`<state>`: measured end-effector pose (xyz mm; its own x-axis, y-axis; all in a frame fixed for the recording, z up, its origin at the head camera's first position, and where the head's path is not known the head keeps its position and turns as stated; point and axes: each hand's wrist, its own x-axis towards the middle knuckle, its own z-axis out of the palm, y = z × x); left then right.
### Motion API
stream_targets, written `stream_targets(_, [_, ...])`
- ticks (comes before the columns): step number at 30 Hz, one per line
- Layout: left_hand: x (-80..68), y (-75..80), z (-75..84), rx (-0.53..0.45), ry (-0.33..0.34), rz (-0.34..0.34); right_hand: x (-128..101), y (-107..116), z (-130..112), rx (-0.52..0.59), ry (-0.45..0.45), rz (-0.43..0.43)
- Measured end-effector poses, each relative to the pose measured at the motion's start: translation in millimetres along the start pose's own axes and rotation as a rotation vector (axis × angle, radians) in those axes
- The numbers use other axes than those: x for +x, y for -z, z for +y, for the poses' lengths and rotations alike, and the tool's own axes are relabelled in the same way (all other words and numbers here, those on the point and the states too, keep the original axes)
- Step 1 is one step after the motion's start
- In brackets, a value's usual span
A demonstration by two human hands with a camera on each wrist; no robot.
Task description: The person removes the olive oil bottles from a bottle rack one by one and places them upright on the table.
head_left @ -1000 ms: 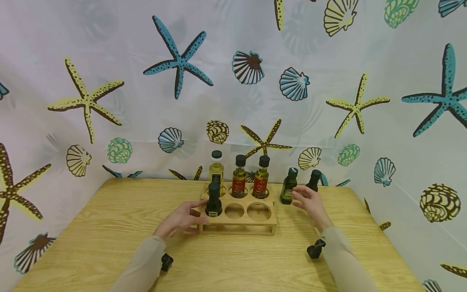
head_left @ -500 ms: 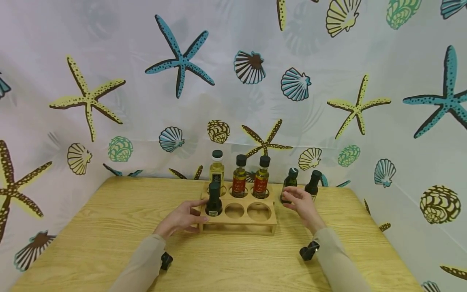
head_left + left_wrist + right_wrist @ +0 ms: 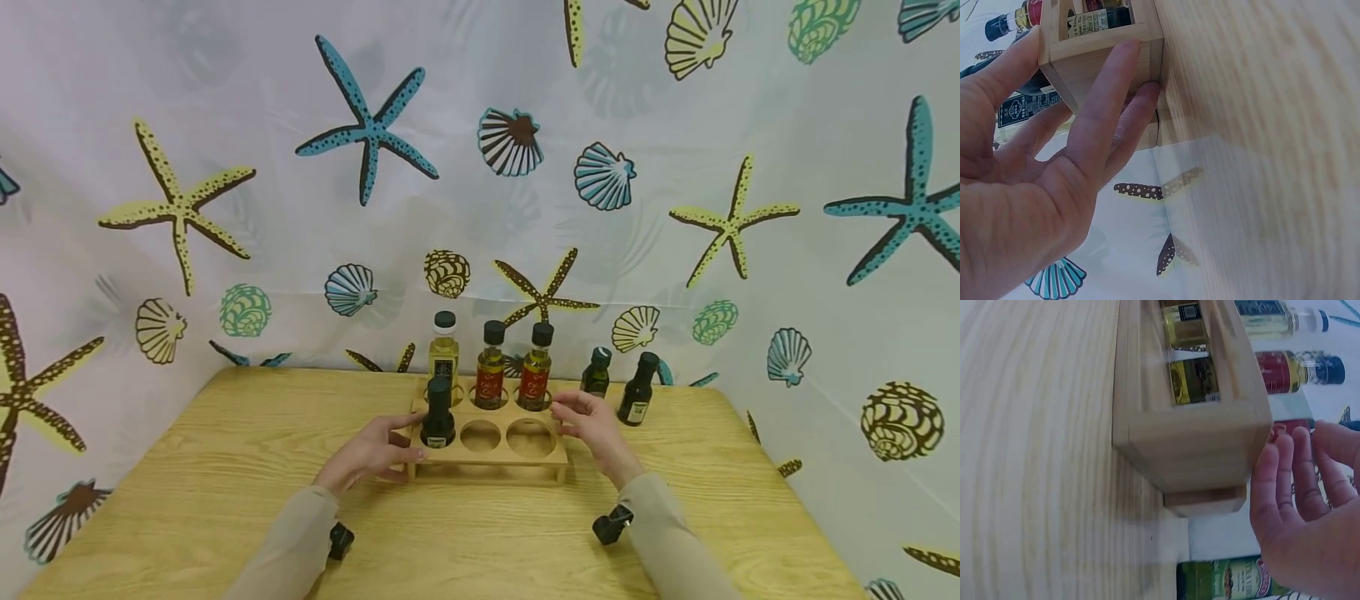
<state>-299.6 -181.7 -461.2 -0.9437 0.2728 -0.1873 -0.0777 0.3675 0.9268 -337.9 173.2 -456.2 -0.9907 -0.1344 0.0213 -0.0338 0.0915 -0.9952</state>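
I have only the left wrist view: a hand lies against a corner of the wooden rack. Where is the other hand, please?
Observer: The right hand is at the right end of the wooden rack, fingers relaxed, holding nothing.
Operator: How many bottles stand in the rack?
Observer: Four. A pale bottle and two red-labelled bottles fill the back row, and a dark bottle stands front left. The other two front holes hold nothing.
Operator: Are any bottles outside it?
Observer: Two stand on the table, right of the rack: a green bottle and a brown bottle.
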Motion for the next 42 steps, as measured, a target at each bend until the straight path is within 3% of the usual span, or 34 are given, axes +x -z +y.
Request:
stream_targets(4, [-0.4,-0.8,0.3,0.008,0.008,0.006,-2.8,-10.5,-3.1,-0.049,0.012,-0.002])
stream_targets(10, [-0.3,-2.0,-1.1,0.002,0.011,0.015,-5.6,-24.8,-6.6,-0.029,0.031,-0.019])
stream_targets(26, [1.6,-2.1,0.7,-0.007,0.015,0.010,-4.5,-69.8,-7.0,-0.002,0.063,-0.186])
stream_targets(42, [2.2,-3.4,2.6,-0.001,0.029,0.028,-2.0,-117.5,-14.1,-0.058,0.139,-0.210])
